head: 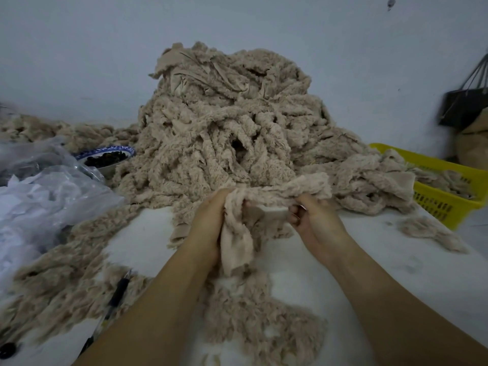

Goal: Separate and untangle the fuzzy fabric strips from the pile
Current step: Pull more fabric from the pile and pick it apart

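Both hands grip one beige fuzzy strip (266, 199) near the tabletop's (369, 262) middle: the left hand (208, 220) bunches one end, the right hand (311, 217) pinches the other. The tangled pile (227, 122) rises just behind, spilling into a yellow basket (449, 204) at the right edge.

Bare surface (375, 228) lies open at the right; the pile (224, 128) blocks ahead, plastic bags (39, 202) at left.

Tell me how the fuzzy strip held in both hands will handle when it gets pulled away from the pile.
Probably floppy: the fuzzy strip sags between the left hand and right hand and its end droops. Likely light, as pinched fingers carry it. It may snag, since its far end lies against the tangled pile.
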A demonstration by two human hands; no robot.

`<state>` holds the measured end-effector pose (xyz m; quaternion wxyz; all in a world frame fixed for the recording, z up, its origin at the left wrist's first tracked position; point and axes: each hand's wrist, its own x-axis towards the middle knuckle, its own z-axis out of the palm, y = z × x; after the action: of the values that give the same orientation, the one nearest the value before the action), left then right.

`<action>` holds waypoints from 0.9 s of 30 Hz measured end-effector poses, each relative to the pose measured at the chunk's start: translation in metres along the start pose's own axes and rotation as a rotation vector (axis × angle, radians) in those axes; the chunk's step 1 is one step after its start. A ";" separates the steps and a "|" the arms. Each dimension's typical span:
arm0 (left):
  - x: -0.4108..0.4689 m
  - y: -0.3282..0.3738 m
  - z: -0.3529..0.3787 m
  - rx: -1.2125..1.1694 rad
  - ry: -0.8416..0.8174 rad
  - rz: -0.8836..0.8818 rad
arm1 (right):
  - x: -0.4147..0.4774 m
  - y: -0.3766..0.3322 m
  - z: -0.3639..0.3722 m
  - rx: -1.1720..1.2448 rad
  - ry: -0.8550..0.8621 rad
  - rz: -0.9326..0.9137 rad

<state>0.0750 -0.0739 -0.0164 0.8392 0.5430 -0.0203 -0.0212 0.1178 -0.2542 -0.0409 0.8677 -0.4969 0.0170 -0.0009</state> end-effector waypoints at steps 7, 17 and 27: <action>0.014 -0.013 0.001 0.184 0.112 0.167 | -0.021 0.011 0.018 -0.425 -0.504 -0.075; 0.006 -0.014 0.007 0.727 0.131 0.345 | 0.000 -0.019 -0.003 0.177 -0.049 -0.119; 0.018 -0.020 -0.016 1.191 0.354 0.146 | -0.005 0.012 -0.001 -0.742 -0.136 -0.150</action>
<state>0.0937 -0.0683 -0.0413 0.3824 0.9101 0.0737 0.1416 0.1127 -0.2487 -0.0518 0.6254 -0.7760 -0.0778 -0.0250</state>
